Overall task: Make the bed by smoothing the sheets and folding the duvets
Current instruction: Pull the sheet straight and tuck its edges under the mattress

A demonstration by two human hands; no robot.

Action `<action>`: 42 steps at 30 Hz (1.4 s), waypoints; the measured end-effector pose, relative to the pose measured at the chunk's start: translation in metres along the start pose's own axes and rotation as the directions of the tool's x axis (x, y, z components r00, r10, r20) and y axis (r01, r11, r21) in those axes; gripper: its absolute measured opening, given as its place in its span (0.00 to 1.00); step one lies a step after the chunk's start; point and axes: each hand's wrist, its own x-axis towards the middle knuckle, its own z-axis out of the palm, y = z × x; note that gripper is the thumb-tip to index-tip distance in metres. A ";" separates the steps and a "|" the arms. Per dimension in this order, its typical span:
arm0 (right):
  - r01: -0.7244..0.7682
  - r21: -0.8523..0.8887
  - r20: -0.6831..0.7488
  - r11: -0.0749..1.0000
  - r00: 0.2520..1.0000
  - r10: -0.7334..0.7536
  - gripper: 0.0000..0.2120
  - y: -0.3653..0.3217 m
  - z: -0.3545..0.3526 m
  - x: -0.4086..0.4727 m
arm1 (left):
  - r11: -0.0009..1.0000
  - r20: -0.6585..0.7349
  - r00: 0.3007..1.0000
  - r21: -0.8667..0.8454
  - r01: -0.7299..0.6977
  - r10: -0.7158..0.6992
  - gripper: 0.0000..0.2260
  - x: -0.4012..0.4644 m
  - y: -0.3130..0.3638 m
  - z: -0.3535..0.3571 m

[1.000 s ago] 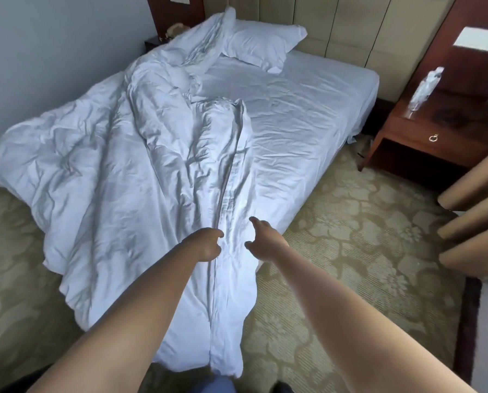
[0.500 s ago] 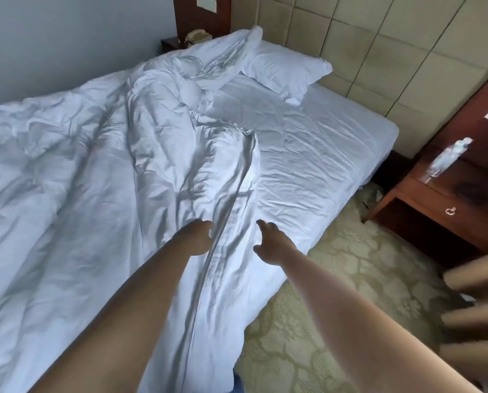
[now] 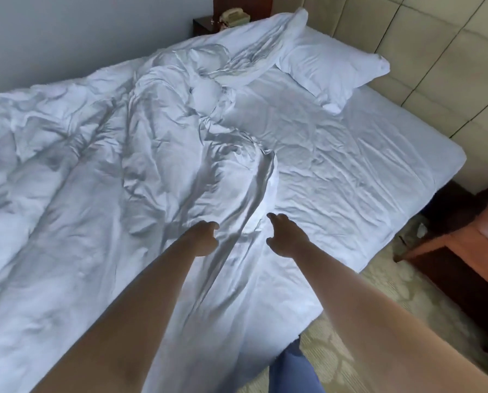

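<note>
Head view is showing both arms reaching out over the bed (image 3: 424, 177) from its foot end. A crumpled white duvet (image 3: 101, 180) is lying across the left half of the mattress and spilling over the near edge, its folded long edge running as a ridge from about 12 o'clock down between the two hands. The left hand (image 3: 204, 238) is sitting just at 9 o'clock of that ridge, fingers curled inward; whether they are pinching any cloth cannot be told. The right hand (image 3: 286, 239) is hovering just at 3 o'clock of the ridge, fingers loosely spread and pointing forward, gripping nothing. A wrinkled white sheet (image 3: 350, 171) is lying bare at 2 o'clock of the right hand. A white pillow (image 3: 330, 66) is resting at the head end, at about 1 o'clock, touching the bunched top of the duvet. A wooden nightstand (image 3: 461, 251) is standing on the patterned carpet (image 3: 350, 350) at 3 o'clock.
</note>
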 end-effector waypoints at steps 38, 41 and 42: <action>0.732 -0.634 0.456 0.249 0.613 -0.645 0.16 0.056 0.012 0.412 | 0.913 -0.150 0.903 0.014 0.409 -0.402 0.40 0.319 0.094 0.091; 0.720 -0.642 0.476 0.264 0.644 -0.599 0.12 0.052 -0.004 0.393 | 0.899 -0.030 0.902 -0.106 0.426 -0.431 0.40 0.298 0.096 0.071; 0.723 -0.638 0.482 0.266 0.644 -0.594 0.12 0.054 -0.010 0.384 | 0.888 0.005 0.898 -0.143 0.437 -0.441 0.38 0.288 0.096 0.064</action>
